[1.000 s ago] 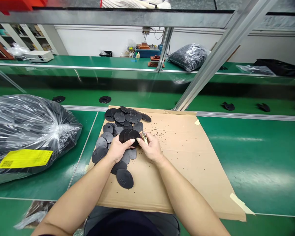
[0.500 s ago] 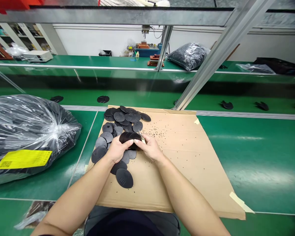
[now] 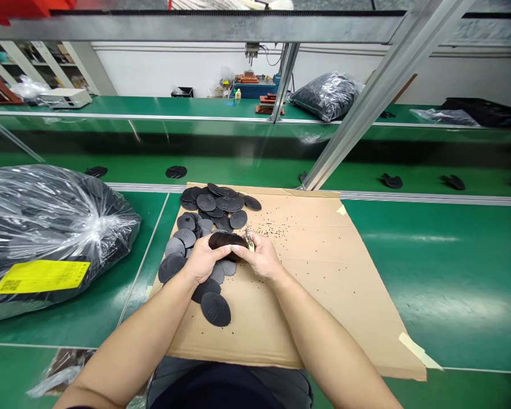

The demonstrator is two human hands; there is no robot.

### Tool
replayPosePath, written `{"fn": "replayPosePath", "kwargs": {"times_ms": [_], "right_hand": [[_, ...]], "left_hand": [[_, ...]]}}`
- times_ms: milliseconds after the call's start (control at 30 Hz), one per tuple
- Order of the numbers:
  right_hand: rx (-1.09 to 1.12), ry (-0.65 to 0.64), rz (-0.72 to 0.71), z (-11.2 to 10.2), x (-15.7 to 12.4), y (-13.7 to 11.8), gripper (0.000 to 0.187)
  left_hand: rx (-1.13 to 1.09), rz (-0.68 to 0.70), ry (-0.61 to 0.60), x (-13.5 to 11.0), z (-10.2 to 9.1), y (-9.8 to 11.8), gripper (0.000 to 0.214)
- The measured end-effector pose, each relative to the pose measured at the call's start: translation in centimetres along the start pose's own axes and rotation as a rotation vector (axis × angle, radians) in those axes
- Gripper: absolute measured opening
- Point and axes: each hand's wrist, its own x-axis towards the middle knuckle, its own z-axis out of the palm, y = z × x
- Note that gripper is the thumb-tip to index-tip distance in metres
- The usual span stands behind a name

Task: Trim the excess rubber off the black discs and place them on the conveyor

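Observation:
My left hand (image 3: 204,260) is closed around several black discs (image 3: 226,243), stacked and fanned out above the cardboard. My right hand (image 3: 262,255) has its thumb against the discs' near edge. It also grips a small tool that looks like nippers (image 3: 250,241), with metal jaws and a pale handle partly hidden by the fingers. The jaws point away from me, just right of the discs. Beneath and beyond my left hand lies a loose pile of similar black discs (image 3: 217,308), some with raised marks.
A cardboard sheet (image 3: 323,318), taped at its right corners, carries scattered black crumbs. A filled plastic bag (image 3: 59,227) with a yellow label lies at left. Behind an aluminium rail, a green belt (image 3: 238,176) bears spaced black parts. A slanted metal post (image 3: 366,108) rises right of centre.
The discs in my hands have shifted slightly right and tilted. The nippers have turned more upright, away from the discs' edge. Black parts on the green belt have moved slightly left.

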Motion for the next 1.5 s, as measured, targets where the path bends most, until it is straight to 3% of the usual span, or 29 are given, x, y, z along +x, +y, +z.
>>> {"fn": "replayPosePath", "kwargs": {"times_ms": [233,433,633,1067,1200,1367,1500], "right_hand": [[-0.056,0.020,-0.027,0.5,0.0,0.5,0.036],[0.072,-0.034,-0.231,0.8,-0.7,0.1,0.031],[-0.185,0.042,-0.451,0.7,-1.1,-0.7,0.019],[-0.467,0.017,-0.754,0.4,-1.0,-0.9,0.024],[-0.561,0.000,-0.794,0.3,-1.0,-1.1,0.025],[-0.527,0.038,-0.779,0.6,-0.9,-1.2,0.024],[-0.387,0.124,-0.703,0.5,-0.7,-0.8,0.020]], "left_hand": [[-0.029,0.004,0.042,0.2,0.1,0.5,0.040],[-0.122,-0.131,0.024,0.3,0.1,1.2,0.056],[-0.147,-0.219,-0.064,0.1,0.0,1.1,0.053],[-0.137,-0.237,-0.130,-0.5,0.4,1.2,0.062],[-0.132,-0.240,-0.132,-0.5,0.4,1.1,0.061],[-0.133,-0.206,-0.116,-0.2,0.2,0.8,0.056],[-0.162,-0.076,0.009,0.2,0.4,1.3,0.056]]}}
